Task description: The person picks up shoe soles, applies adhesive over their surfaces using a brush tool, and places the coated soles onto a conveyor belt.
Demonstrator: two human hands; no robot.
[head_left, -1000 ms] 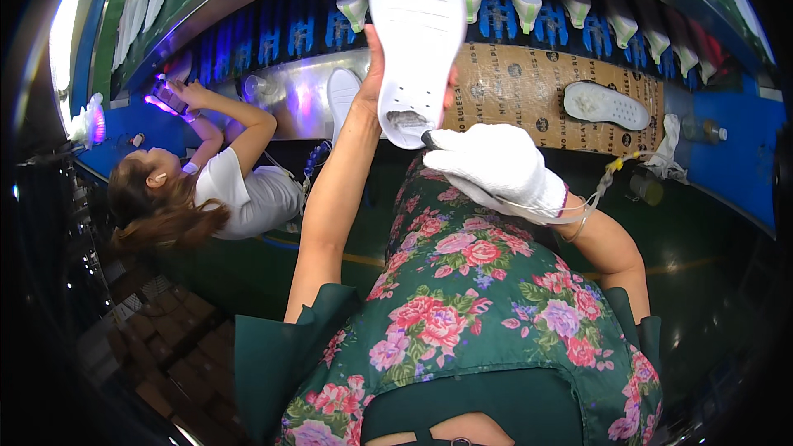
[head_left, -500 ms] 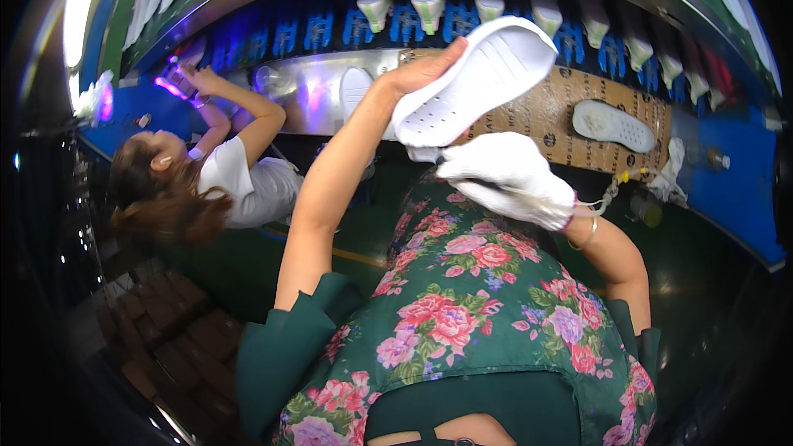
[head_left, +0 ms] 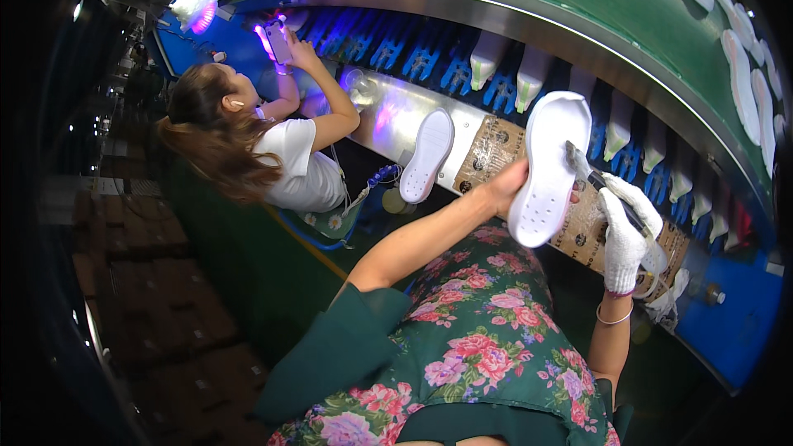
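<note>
A white shoe sole (head_left: 552, 136) with small holes at its lower end is held up in front of me. My bare left hand (head_left: 508, 186) grips it by the left edge, fingertips showing at the far side. A white knit glove covers my right hand (head_left: 628, 227), closed around a brush (head_left: 593, 175). The brush tip meets the inside of the sole near its right edge. Another white sole (head_left: 427, 155) lies on the metal ledge to the left. Partly hidden behind my right hand is one more pale sole (head_left: 655, 258).
Brown printed cardboard (head_left: 487, 153) covers part of the metal ledge (head_left: 388, 99). Beyond it runs a row of blue clamps (head_left: 420, 60) and hanging white shoe forms (head_left: 531, 78). Soles lie on the green surface (head_left: 595, 8). A co-worker (head_left: 281, 149) at left holds a phone (head_left: 278, 43).
The sole has turned more upright, its inside facing me. My gloved right hand has moved from below the sole to its right, bringing the brush onto it. My view has swung round.
</note>
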